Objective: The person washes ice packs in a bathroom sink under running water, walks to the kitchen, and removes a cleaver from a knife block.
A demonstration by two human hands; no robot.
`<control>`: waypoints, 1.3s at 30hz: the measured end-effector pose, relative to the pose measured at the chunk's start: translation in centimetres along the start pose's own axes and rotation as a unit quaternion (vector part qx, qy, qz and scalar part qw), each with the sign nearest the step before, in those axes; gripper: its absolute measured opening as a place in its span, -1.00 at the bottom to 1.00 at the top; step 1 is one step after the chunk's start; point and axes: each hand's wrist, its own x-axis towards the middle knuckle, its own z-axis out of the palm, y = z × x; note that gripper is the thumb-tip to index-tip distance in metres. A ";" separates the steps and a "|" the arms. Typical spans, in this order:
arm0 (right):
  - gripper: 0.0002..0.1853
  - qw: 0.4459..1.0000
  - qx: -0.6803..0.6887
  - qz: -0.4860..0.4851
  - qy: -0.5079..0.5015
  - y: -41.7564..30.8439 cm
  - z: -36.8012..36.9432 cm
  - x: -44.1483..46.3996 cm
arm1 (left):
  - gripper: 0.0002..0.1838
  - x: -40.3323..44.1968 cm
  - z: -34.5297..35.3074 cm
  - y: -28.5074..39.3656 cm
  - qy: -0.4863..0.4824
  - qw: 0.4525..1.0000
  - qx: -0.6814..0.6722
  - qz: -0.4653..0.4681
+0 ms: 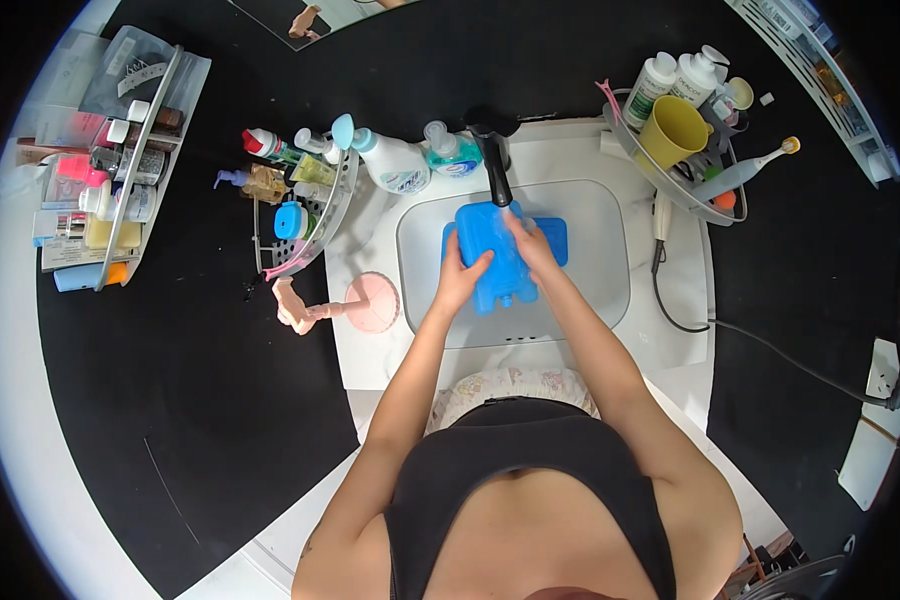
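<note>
A flat blue plastic ice pack (493, 245) is held over the sink (610, 290), its top end just under the black faucet (498, 170). My left hand (460, 272) grips its left edge, with the thumb lying across the upper face. Along the right edge is my right hand (533, 245), closed on the pack with fingers near the spout. Beneath it in the basin lies another blue piece (553, 240), mostly covered by the held pack and my hands. Whether water is running cannot be made out clearly.
Behind the sink stand a white spray bottle (395, 165) and a green soap bottle (453, 152). A pink stand (373, 303) is at the left. Corner racks hold toiletries, a yellow cup (673, 132) and an electric toothbrush (745, 172). A cord (770, 343) runs along the right.
</note>
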 end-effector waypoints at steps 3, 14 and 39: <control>-0.36 0.998 -0.033 -0.054 0.010 1.2 -0.6 0.7 | -0.36 0.2 0.4 0.7 -0.021 1.000 0.006 0.000; -0.36 0.973 -0.115 -0.166 0.114 2.4 -2.6 1.2 | -0.47 1.9 3.7 2.7 0.064 0.951 -0.214 -0.214; -0.30 0.980 -0.187 -0.057 0.049 3.1 -0.9 2.6 | -0.35 0.3 0.9 -1.2 0.063 0.981 -0.088 -0.160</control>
